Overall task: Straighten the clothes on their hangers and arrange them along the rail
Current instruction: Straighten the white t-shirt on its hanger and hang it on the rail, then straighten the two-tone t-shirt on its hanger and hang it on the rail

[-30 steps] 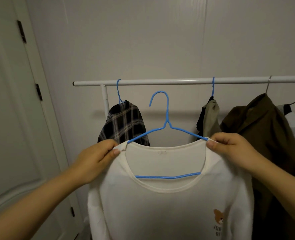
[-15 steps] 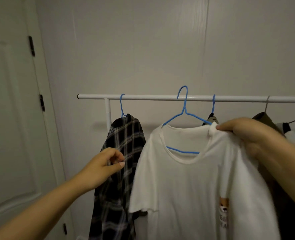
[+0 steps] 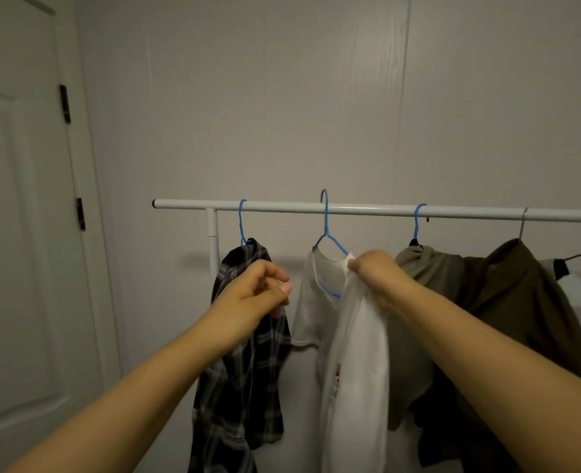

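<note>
Right hand (image 3: pixel 372 274) pinching white cotton tee (image 3: pixel 353 353) (blue wire hanger (image 3: pixel 326 240)), tubular rail (image 3: pixel 367 210)

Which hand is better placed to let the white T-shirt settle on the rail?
Right hand: it grips the white T-shirt at the shoulder on its blue hanger. Left hand hovers free by the plaid shirt.

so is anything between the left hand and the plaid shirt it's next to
Nothing visible. The left hand hangs loosely curled and holds nothing, right in front of the plaid shirt, with no other garment or hanger between them. The white t-shirt, pinched by the right hand, hangs off to its right.
</note>
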